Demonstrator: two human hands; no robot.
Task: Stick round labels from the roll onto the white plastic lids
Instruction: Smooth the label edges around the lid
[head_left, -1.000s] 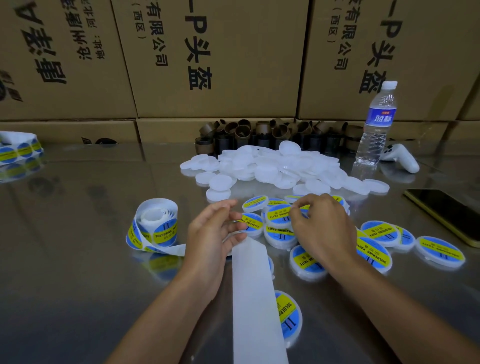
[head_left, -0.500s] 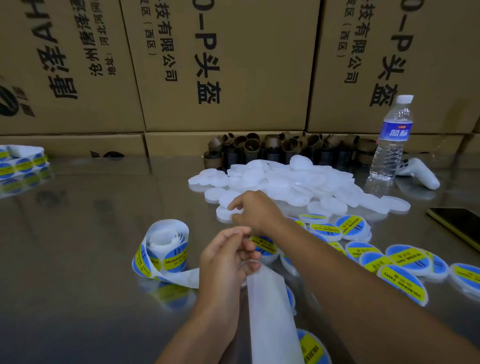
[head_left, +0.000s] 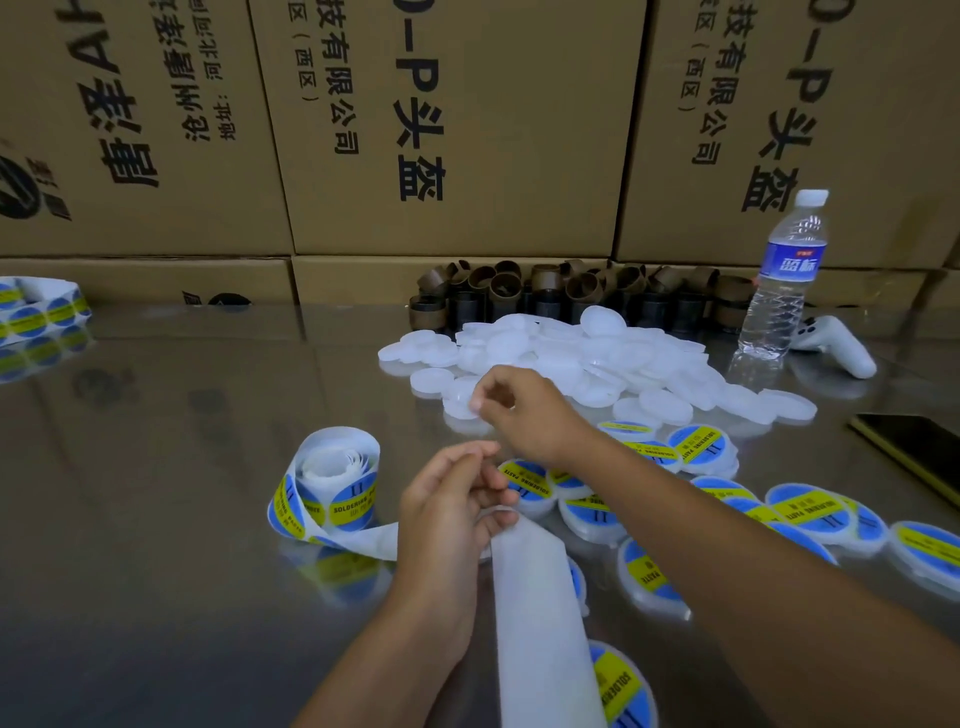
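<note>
One camera, worn on the person's head, looks forward and down from the near edge of the table (head_left: 156, 545), close over it. The white lids (head_left: 597, 358) sit mid-frame, and the wide lens (straight lines bow) reaches the far cardboard boxes (head_left: 493, 130).

Open at left, crowded at right
The bench (head_left: 156, 519) shows open surface between the label roll (head_left: 327, 488) and a second roll (head_left: 36, 306) at its far left edge. Behind, white lids (head_left: 597, 353), brown cores (head_left: 519, 291) and cardboard boxes (head_left: 467, 130) close the way. At the right stand a water bottle (head_left: 779, 291), a controller (head_left: 836, 343), a phone (head_left: 919, 447) and labelled lids (head_left: 810, 512); the backing strip (head_left: 540, 623) runs toward the near edge.
</note>
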